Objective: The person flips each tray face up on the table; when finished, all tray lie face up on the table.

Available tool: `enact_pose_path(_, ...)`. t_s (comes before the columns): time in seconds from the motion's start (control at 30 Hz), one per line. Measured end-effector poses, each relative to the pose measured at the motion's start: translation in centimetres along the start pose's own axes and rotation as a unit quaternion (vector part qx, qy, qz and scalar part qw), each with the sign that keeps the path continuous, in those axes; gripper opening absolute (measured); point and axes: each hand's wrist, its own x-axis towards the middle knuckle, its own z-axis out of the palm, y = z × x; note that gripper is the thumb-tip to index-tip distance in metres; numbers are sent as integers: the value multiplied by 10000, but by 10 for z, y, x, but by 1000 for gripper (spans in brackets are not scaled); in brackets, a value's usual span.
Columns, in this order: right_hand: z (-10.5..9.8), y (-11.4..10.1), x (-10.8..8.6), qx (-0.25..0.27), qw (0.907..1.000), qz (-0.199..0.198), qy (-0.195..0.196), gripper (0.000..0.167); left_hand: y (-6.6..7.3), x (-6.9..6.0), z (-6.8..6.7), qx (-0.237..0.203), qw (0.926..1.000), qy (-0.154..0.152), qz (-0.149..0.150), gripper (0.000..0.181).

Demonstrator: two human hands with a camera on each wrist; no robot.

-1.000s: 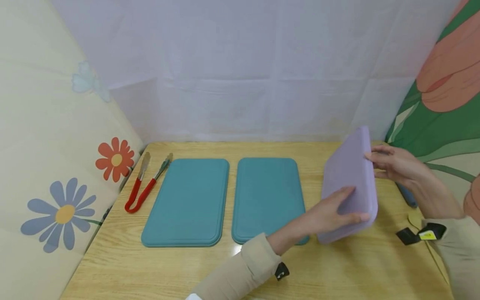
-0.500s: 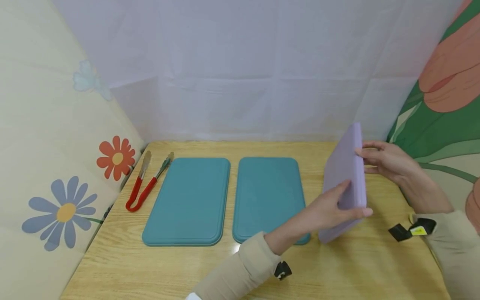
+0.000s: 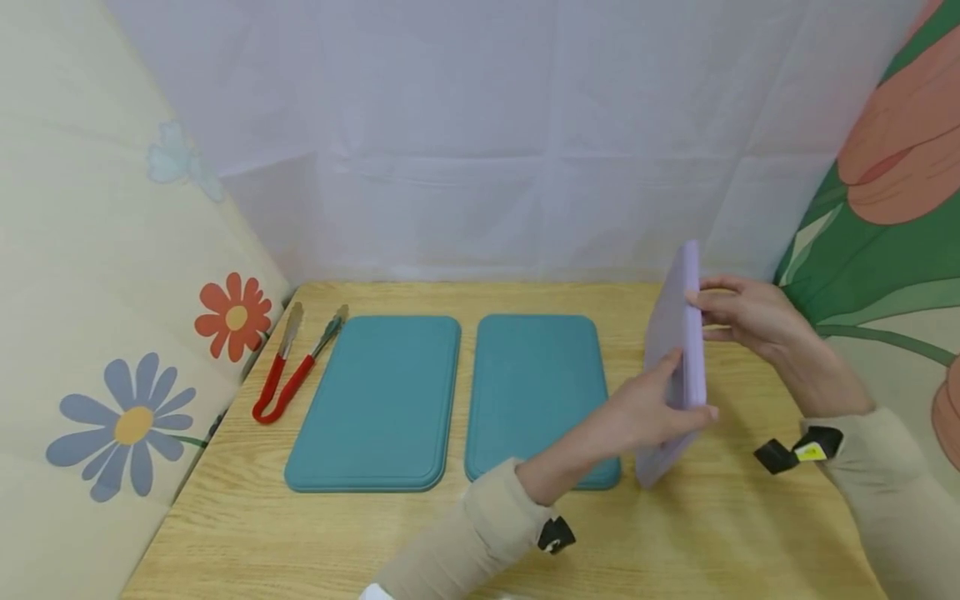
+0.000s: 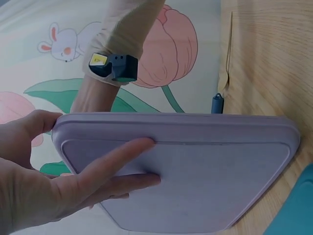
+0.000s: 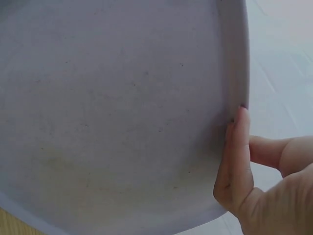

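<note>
A lilac tray [image 3: 667, 325] stands almost on edge at the right of the table, its face turned left. My left hand [image 3: 637, 414] grips its near side, thumb on the edge; in the left wrist view two fingers [image 4: 122, 156] lie along the flat outer face. Higher up, my right hand [image 3: 750, 315] pinches the rim from the right. The right wrist view shows the shallow inner side of the tray [image 5: 122, 98], with small dark specks and faint yellowish stains. Whether its lower edge touches the table is hard to tell.
Two teal trays [image 3: 378, 404] [image 3: 536, 383] lie flat, side by side, left of the lilac one. Red-handled tongs [image 3: 288, 375] rest at the far left. A blue handle [image 4: 217, 104] and a thin golden utensil [image 4: 223, 78] lie by the right wall.
The lilac tray has swung more upright and its near edge has shifted left. My right hand has moved left with it, and my left hand slightly so, both keeping hold.
</note>
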Motion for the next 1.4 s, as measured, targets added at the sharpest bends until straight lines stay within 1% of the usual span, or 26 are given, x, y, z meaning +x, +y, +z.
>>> enact_pose_path(0.13,7,-2,5,-264,9996,-18,-2,31,-2,-3,-2,-494,9986,79,-168,88)
enact_pose_path(0.23,11,-4,7,-263,9996,42,-17,31,-4,-6,-4,-804,9965,130,-194,86)
enact_pose_path(0.37,16,-5,10,-150,9998,137,-12,33,-6,-9,-6,-1125,9934,189,-118,82)
enact_pose_path(0.5,21,-6,13,-71,9999,109,-3,36,-9,-12,-8,-1493,9884,267,-21,78)
enact_pose_path(0.6,25,-6,14,61,10000,52,-11,35,-12,-14,-8,-1671,9852,383,-10,77)
enact_pose_path(0.7,29,-7,16,202,9998,8,-17,34,-14,-17,-8,-1749,9833,509,16,75)
enact_pose_path(0.83,35,-7,19,171,9998,-57,-37,33,-16,-18,-8,-1886,9800,624,112,74)
enact_pose_path(0.93,38,-6,22,85,9998,-79,-138,35,-21,-18,-8,-2154,9735,735,204,74)
enact_pose_path(1.0,37,-5,24,-56,9998,-53,-196,41,-26,-17,-8,-2477,9648,827,304,74)
enact_pose_path(1.13,25,6,26,-527,9984,63,-185,59,-37,-13,-8,-3094,9431,1134,436,77)
enact_pose_path(1.2,14,15,25,-694,9974,114,-123,65,-41,-11,-8,-3257,9361,1258,432,77)
enact_pose_path(1.27,0,26,24,-784,9968,168,-19,67,-44,-11,-9,-3282,9346,1309,418,76)
enact_pose_path(1.4,-26,51,22,-1046,9939,297,156,66,-45,-10,-12,-3341,9328,1326,259,76)
